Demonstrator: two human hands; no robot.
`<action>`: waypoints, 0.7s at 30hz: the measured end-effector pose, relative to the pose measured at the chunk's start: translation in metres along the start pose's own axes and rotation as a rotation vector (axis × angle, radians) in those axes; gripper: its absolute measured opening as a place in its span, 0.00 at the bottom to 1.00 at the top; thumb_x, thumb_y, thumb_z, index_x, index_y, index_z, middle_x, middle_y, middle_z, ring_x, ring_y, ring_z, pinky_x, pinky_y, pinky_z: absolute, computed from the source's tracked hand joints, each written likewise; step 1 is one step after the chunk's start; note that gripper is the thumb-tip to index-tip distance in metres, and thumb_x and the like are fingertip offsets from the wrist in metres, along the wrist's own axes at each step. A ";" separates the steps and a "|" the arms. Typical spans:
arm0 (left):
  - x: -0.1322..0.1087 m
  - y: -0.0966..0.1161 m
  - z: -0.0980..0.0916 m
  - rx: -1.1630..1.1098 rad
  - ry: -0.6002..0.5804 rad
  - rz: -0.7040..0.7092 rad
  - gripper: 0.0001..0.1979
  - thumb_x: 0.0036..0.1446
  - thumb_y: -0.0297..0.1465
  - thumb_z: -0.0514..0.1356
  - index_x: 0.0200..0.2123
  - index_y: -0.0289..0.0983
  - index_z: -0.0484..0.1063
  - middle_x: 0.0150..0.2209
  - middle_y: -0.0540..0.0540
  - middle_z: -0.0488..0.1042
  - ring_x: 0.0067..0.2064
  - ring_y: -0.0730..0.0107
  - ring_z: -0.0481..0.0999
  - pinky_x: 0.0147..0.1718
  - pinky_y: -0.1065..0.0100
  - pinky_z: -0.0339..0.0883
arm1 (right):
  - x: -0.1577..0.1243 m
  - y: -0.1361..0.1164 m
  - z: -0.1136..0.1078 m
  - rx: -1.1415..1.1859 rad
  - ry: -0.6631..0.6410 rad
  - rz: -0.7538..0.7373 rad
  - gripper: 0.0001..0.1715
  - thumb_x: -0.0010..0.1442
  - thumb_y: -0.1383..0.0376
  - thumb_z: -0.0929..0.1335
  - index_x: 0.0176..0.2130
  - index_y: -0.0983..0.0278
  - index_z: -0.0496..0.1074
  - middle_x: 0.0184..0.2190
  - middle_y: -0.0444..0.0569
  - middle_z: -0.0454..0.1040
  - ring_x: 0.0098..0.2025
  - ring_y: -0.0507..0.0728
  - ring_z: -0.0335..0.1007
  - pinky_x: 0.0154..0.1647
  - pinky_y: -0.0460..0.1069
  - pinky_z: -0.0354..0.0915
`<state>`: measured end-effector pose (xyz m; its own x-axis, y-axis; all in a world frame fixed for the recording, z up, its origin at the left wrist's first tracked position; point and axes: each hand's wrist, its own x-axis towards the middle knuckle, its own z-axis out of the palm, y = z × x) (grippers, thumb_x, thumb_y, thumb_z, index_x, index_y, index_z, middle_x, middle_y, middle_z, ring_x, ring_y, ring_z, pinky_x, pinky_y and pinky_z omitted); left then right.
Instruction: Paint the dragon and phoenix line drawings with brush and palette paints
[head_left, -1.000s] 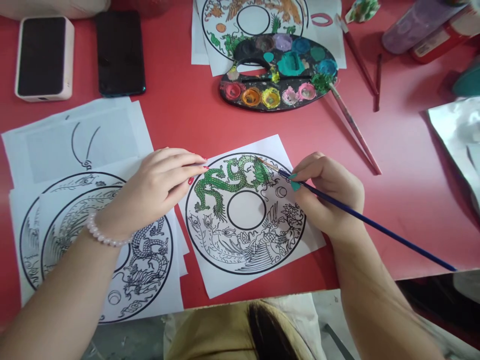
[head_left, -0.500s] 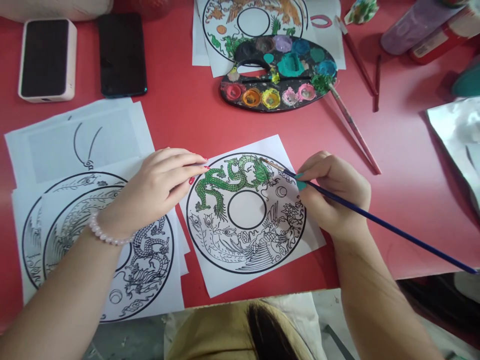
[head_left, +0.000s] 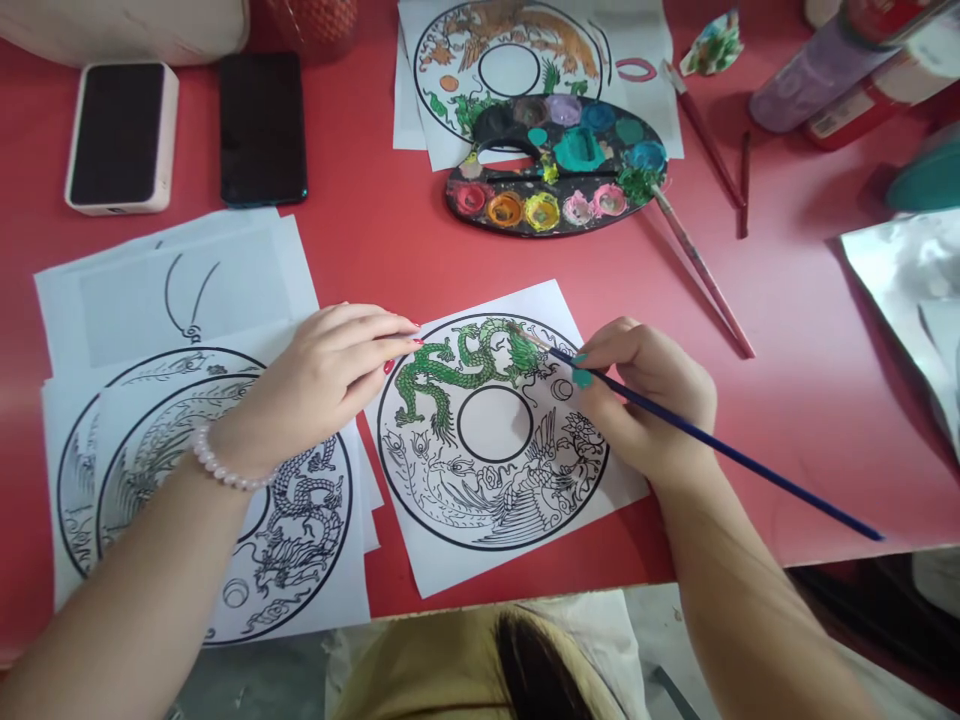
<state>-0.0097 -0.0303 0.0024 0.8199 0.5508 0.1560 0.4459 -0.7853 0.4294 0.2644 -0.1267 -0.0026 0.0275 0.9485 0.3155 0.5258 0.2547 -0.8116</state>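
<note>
A sheet with a ring-shaped dragon and phoenix drawing [head_left: 495,500] lies on the red table in front of me. Its dragon [head_left: 442,375] is painted green; the phoenix half stays black line on white. Pinched in my right hand [head_left: 649,395] is a blue-handled paintbrush [head_left: 720,445], its tip at the green dragon's head. My left hand [head_left: 330,370] rests flat with fingers extended, fingertips on the sheet's upper left edge. Beneath that wrist lies a stack of uncoloured line drawings [head_left: 300,590].
Beyond the sheet sits a black paint palette [head_left: 517,215], with a pink-handled brush [head_left: 705,270] leaning on its right end. Two more brushes lie farther right, near paint bottles [head_left: 814,75]. A partly coloured drawing [head_left: 442,110] is behind the palette. Left are a phone [head_left: 262,130] and a white-edged device [head_left: 120,135].
My right hand and the paintbrush have shifted left, the tip moving slightly left along the dragon's head. My left hand stays on the sheet's edge. The whole view has shifted a little.
</note>
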 end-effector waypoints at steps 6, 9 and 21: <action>0.000 0.005 -0.002 0.015 -0.022 0.013 0.14 0.65 0.27 0.50 0.49 0.40 0.71 0.51 0.46 0.71 0.55 0.60 0.66 0.55 0.53 0.61 | 0.000 -0.003 0.004 -0.019 -0.028 0.003 0.12 0.49 0.76 0.64 0.32 0.60 0.65 0.28 0.43 0.66 0.31 0.53 0.64 0.30 0.50 0.61; 0.000 0.005 -0.002 0.007 -0.026 0.011 0.15 0.65 0.27 0.50 0.50 0.41 0.71 0.51 0.46 0.71 0.55 0.60 0.66 0.55 0.53 0.61 | 0.000 -0.002 0.004 -0.035 -0.022 -0.001 0.12 0.49 0.76 0.64 0.32 0.59 0.64 0.28 0.43 0.66 0.31 0.53 0.64 0.30 0.50 0.61; 0.000 0.004 -0.001 -0.017 -0.033 -0.007 0.15 0.64 0.26 0.50 0.50 0.43 0.71 0.52 0.47 0.71 0.55 0.60 0.65 0.55 0.52 0.61 | -0.002 0.002 0.004 -0.078 -0.010 0.005 0.13 0.50 0.76 0.65 0.31 0.58 0.62 0.27 0.43 0.66 0.29 0.53 0.64 0.28 0.51 0.62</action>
<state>-0.0086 -0.0335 0.0055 0.8285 0.5462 0.1232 0.4456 -0.7764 0.4456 0.2623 -0.1272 -0.0064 0.0219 0.9516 0.3067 0.5899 0.2354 -0.7724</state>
